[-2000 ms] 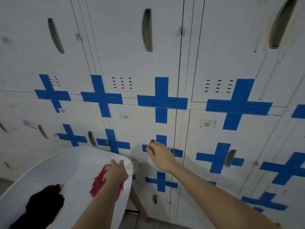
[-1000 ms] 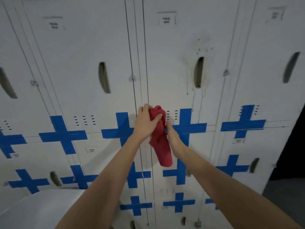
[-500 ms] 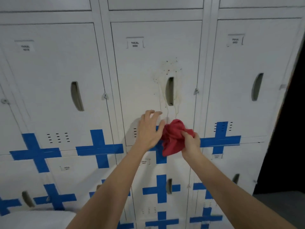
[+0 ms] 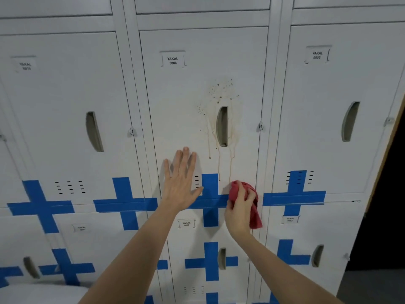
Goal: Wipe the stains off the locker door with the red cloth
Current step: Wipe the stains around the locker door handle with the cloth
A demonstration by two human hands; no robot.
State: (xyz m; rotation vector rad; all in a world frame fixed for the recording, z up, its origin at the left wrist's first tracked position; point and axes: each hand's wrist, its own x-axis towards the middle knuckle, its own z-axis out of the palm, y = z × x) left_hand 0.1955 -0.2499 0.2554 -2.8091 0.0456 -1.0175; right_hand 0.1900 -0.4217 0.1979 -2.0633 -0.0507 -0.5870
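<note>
- Red crumpled cloth (image 4: 252, 201) is bunched in the right hand (image 4: 238, 212), fingers closed around it, low on the white metal locker door (image 4: 186, 102) below brown drip stains (image 4: 219, 99).
- Left hand (image 4: 180, 185) lies flat, fingers spread, on that door.
- Door label (image 4: 172, 60) reads "YAKAL 0006".

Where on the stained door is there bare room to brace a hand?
Bare door lies between the label and the left hand. It is crowded around the handle, where stains drip toward the red cloth in the right hand.
</note>
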